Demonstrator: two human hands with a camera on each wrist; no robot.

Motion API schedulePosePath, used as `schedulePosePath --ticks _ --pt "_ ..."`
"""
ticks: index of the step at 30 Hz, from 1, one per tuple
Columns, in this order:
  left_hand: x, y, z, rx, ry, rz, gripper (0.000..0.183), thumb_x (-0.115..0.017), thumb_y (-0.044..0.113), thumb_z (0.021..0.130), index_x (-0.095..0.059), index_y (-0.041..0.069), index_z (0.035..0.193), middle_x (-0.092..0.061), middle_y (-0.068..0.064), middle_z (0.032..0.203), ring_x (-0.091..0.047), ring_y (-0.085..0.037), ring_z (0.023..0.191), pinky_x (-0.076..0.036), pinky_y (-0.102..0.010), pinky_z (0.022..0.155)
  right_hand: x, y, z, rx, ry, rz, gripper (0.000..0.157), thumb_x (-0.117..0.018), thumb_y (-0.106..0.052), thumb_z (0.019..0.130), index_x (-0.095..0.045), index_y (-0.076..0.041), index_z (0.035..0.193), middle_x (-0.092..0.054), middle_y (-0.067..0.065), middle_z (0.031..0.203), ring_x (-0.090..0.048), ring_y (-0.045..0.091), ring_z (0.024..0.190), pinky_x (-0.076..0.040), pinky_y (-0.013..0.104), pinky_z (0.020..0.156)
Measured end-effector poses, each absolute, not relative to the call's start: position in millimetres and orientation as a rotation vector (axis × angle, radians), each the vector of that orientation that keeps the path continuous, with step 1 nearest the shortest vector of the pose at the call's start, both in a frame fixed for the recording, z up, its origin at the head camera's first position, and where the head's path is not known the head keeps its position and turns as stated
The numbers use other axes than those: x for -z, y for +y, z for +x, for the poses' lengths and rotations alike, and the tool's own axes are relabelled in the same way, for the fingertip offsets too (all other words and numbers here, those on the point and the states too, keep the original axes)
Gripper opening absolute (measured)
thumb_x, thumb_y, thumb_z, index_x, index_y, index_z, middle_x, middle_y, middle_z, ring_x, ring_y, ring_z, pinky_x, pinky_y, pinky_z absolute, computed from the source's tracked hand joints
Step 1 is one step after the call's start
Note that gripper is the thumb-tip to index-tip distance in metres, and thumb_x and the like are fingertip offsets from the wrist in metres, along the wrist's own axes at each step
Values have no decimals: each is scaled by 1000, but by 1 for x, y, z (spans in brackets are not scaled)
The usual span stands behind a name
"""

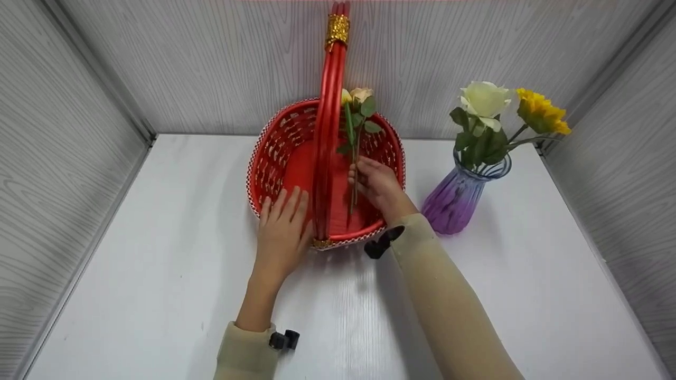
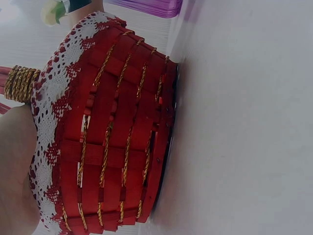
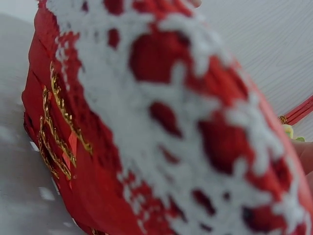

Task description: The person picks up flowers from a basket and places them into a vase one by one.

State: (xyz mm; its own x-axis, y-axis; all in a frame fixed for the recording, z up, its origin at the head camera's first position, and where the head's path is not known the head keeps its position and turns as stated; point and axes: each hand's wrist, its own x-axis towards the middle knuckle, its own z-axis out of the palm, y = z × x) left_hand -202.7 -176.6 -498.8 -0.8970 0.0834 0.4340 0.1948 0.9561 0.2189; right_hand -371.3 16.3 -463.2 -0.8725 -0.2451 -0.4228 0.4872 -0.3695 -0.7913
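A red woven basket (image 1: 301,169) with a tall arched handle (image 1: 330,105) and white lace round its rim stands on the table. My right hand (image 1: 383,187) reaches over its right side and pinches thin green stems between thumb and fingers. A peach rose (image 1: 362,95) tops the stems, with a pale yellow flower (image 1: 346,96) beside it, partly behind the handle. The lower stem ends hang inside the basket. My left hand (image 1: 282,227) rests at the near left rim, fingers extended over the opening. The left wrist view shows this hand (image 2: 17,171) against the lace (image 2: 49,127).
Right of the basket stands a blue-to-purple glass vase (image 1: 454,203), holding a white rose (image 1: 485,100) and a yellow sunflower (image 1: 543,112). Grey wood-grain panels enclose the white table (image 1: 174,253) at the back (image 1: 211,68) and both sides.
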Motion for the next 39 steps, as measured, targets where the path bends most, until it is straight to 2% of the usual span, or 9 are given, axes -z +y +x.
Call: schedulePosePath --ticks 2,7,11,14,18,26,32,35,39 --pt "499 -176 -203 361 -2685 -198 63 -53 32 101 -32 13 157 -38 -11 159 -27 -33 150 -14 -56 123 463 16 -371 2256 1420 329 32 -55 -9 101 -61 -6 132 -65 9 100 -65 17 81 -59 31 81" --pt "499 -177 -203 366 -2687 -198 63 -52 32 101 -32 13 157 -38 -11 159 -27 -34 150 -13 -55 123 463 17 -371 2248 1410 328 25 -57 -9 100 -65 -6 123 -65 12 106 -66 18 83 -54 38 97" --pt "501 -177 -203 360 -2655 -205 60 -54 32 100 -38 11 154 -40 -11 157 -30 -34 149 -15 -56 122 464 17 -370 2224 1435 321 32 -58 -6 99 -62 -2 131 -69 14 112 -69 21 91 -52 40 101" --pt "502 -177 -202 362 -2640 -210 59 -53 32 100 -39 11 154 -41 -11 157 -30 -34 149 -15 -56 122 463 17 -369 2198 1448 316 37 -58 -4 99 -58 -1 136 -68 16 121 -69 24 100 -52 40 101" --pt "502 -177 -202 361 -2643 -215 60 -53 32 101 -36 13 155 -40 -11 157 -30 -34 149 -16 -57 122 463 17 -369 2192 1448 306 34 -58 -2 99 -60 -1 133 -66 16 124 -68 26 106 -52 39 102" --pt "499 -178 -202 338 -2625 -226 61 -55 32 99 -37 12 155 -42 -12 156 -33 -35 147 -21 -59 120 462 15 -369 2204 1460 286 22 -62 -3 97 -65 -4 119 -68 15 124 -70 22 96 -52 40 101" --pt "500 -178 -202 325 -2617 -225 61 -56 30 100 -37 12 155 -43 -12 156 -33 -35 147 -21 -59 120 463 14 -370 2206 1472 256 30 -63 -2 96 -62 -1 125 -69 15 118 -69 20 90 -52 41 100" --pt "500 -179 -203 331 -2628 -219 61 -55 31 100 -36 12 155 -42 -11 156 -32 -35 148 -20 -58 121 462 13 -370 2204 1475 255 30 -64 -2 95 -63 -1 125 -68 16 122 -70 21 90 -54 40 98" --pt "500 -179 -204 339 -2633 -215 61 -55 32 100 -38 12 155 -42 -12 156 -32 -35 147 -19 -58 121 461 13 -369 2218 1477 261 28 -65 -2 94 -65 -2 123 -70 15 115 -70 21 89 -56 38 95"
